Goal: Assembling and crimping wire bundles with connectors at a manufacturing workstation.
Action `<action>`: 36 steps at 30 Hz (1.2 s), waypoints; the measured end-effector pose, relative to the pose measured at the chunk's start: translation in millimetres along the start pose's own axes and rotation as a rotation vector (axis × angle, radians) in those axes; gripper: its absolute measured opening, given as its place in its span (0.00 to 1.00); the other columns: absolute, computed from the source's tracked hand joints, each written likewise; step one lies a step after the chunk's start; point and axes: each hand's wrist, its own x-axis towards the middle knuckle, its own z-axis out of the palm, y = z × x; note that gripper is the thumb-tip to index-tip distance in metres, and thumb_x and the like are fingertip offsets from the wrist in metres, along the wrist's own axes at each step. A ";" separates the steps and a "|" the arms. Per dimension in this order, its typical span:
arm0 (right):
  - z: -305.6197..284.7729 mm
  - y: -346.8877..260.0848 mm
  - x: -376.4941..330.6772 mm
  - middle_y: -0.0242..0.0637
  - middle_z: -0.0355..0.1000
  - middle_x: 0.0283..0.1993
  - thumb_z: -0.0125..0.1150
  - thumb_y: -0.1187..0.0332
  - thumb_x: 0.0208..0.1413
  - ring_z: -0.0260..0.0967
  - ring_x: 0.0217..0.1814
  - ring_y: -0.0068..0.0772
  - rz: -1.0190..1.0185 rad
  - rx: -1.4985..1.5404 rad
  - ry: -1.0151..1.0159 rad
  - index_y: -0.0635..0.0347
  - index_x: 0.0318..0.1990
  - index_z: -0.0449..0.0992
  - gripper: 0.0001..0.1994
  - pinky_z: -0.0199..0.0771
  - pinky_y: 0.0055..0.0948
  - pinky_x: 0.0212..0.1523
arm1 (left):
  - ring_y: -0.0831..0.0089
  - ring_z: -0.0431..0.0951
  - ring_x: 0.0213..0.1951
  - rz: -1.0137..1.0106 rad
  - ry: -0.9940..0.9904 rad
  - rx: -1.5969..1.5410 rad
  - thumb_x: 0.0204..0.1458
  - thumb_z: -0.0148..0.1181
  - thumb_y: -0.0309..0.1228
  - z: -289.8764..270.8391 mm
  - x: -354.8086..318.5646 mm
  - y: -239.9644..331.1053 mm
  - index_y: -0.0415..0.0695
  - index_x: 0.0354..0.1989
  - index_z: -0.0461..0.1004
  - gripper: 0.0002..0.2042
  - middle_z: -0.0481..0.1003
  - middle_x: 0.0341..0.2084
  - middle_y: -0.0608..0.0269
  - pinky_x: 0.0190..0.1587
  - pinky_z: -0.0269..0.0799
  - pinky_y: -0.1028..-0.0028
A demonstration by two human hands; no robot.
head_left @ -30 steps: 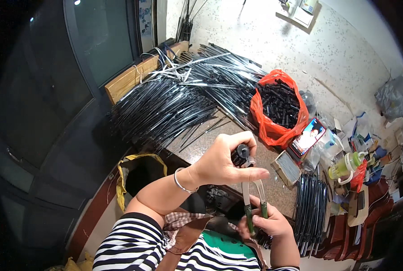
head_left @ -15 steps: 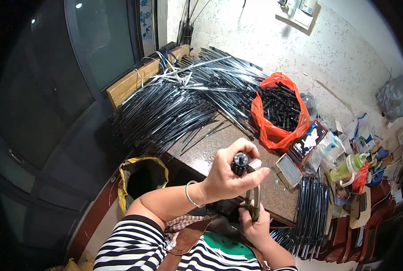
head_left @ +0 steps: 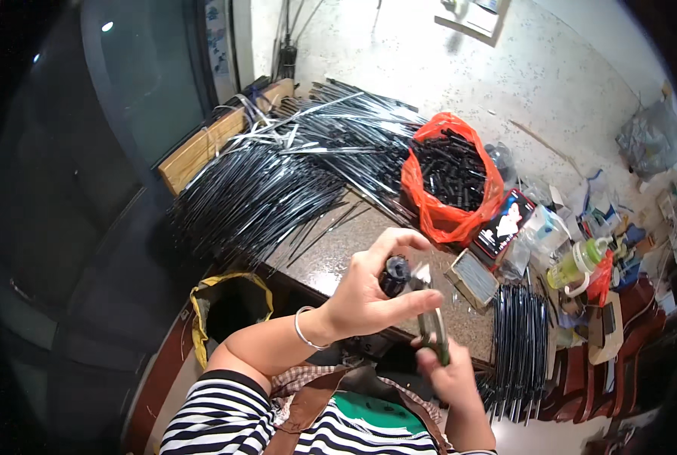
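My left hand is raised over the near edge of the table, with a short black ribbed cylinder in its palm, seen end-on. The thumb and forefinger stand apart, and the other fingers are hidden behind the hand. Just to the right, my right hand grips green-handled pliers from below. Their metal jaws point up between my left thumb and forefinger, near the cylinder. I cannot tell whether jaws and cylinder touch.
Thin black metal rods cover the table's left and back. A red plastic bag holds many black tubular parts. At right are a small box of thin pins, a bundle of black rods and a green bottle. A yellow-rimmed bag stands below.
My left thumb and forefinger have spread further apart. The pliers have tilted and my right hand has shifted slightly right. The whole view has swung a little, moving the table contents leftward.
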 end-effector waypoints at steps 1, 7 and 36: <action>-6.0 8.6 4.6 0.28 0.59 0.15 0.45 0.72 0.44 0.54 0.15 0.15 0.011 0.031 0.061 0.64 0.29 0.65 0.06 0.54 0.13 0.16 | 0.88 0.58 0.21 -0.052 0.008 -0.065 0.32 0.58 0.26 -0.9 -0.8 -1.7 0.38 0.36 0.60 0.20 0.61 0.19 0.70 0.23 0.54 0.88; -27.9 74.7 15.2 0.43 0.59 0.27 0.50 0.62 0.41 0.59 0.30 0.40 0.123 -0.799 0.437 0.65 0.26 0.63 0.13 0.59 0.33 0.30 | 0.87 0.58 0.20 -0.181 -0.062 -0.210 0.34 0.55 0.21 -10.4 -5.8 -24.5 0.37 0.30 0.65 0.12 0.61 0.15 0.72 0.23 0.55 0.88; -15.6 -14.9 60.0 0.40 0.66 0.20 0.57 0.73 0.35 0.64 0.19 0.31 -0.524 -0.299 0.331 0.63 0.28 0.69 0.08 0.62 0.21 0.22 | 0.74 0.68 0.28 0.193 -0.251 -0.058 0.29 0.61 0.27 5.2 38.8 -27.5 0.37 0.35 0.64 0.20 0.68 0.29 0.58 0.31 0.64 0.78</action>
